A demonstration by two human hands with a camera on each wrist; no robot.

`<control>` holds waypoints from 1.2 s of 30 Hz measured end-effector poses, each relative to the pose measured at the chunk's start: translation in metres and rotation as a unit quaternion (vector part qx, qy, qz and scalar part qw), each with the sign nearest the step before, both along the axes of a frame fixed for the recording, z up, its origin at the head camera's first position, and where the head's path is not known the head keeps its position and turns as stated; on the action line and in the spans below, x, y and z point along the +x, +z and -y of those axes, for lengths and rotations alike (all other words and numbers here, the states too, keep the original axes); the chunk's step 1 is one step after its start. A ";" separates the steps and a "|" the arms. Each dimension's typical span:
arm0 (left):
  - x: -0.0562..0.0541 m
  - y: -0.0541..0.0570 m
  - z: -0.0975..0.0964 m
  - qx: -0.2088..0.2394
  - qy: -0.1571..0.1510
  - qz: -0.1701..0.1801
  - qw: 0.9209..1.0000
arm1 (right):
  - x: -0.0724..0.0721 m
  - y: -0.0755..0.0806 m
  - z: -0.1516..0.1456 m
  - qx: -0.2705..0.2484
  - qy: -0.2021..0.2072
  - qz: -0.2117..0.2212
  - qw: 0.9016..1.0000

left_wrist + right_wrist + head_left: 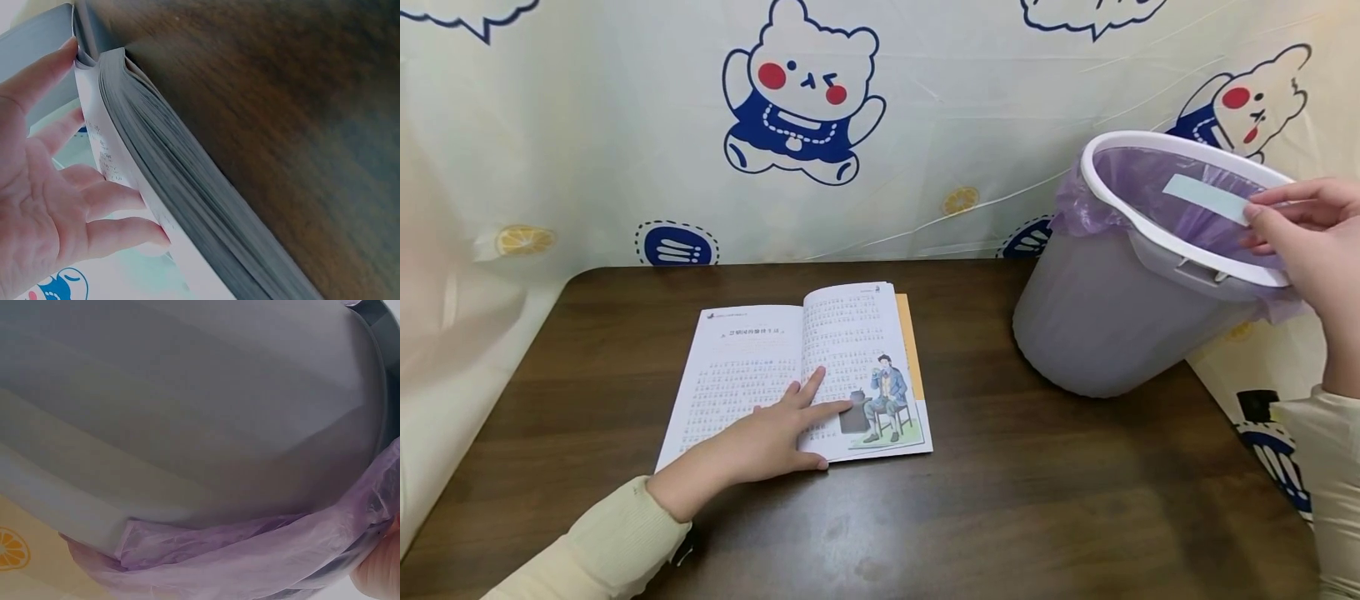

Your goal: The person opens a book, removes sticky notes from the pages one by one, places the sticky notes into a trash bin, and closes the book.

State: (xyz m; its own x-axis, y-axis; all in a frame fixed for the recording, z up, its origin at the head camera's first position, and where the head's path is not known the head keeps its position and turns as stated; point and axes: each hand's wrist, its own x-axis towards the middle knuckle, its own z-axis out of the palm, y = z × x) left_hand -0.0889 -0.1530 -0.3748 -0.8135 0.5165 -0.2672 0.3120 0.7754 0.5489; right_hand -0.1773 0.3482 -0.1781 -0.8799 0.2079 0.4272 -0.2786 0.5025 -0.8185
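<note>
An open book (752, 375) lies on the brown table, its right page printed with a seated figure. My left hand (778, 437) rests on the pages with fingers spread; the left wrist view shows its fingertips against the page beside the thick page edges (181, 169). At the right, my right hand (1311, 233) pinches a pale blue strip (1206, 198) between thumb and fingers, over the mouth of a grey trash can (1105, 308). A purple bag (1086, 204) lines the can and folds over its white rim. In the right wrist view the can's wall (187, 425) hides most of the hand.
The can stands at the table's (962, 517) back right. Behind and beside the table hangs a pale curtain (625, 125) printed with bears and orange slices.
</note>
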 end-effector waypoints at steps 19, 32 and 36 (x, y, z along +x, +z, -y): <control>0.000 0.003 0.001 0.002 -0.007 0.002 1.000 | 0.000 0.005 -0.002 0.046 0.035 0.050 0.997; 0.000 0.000 0.003 0.005 -0.007 -0.005 1.000 | 0.027 0.014 0.047 0.056 0.058 -0.055 0.995; 0.001 0.001 0.003 0.006 -0.005 -0.004 1.000 | 0.038 0.012 0.067 0.075 0.087 -0.071 0.991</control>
State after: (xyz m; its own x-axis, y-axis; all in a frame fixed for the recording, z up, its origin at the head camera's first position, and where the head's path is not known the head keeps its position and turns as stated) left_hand -0.0883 -0.1565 -0.3737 -0.8100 0.5284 -0.2544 0.3244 0.7650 0.5563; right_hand -0.1388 0.2811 -0.1663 -0.8253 -0.0171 0.5644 -0.4791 0.5503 -0.6839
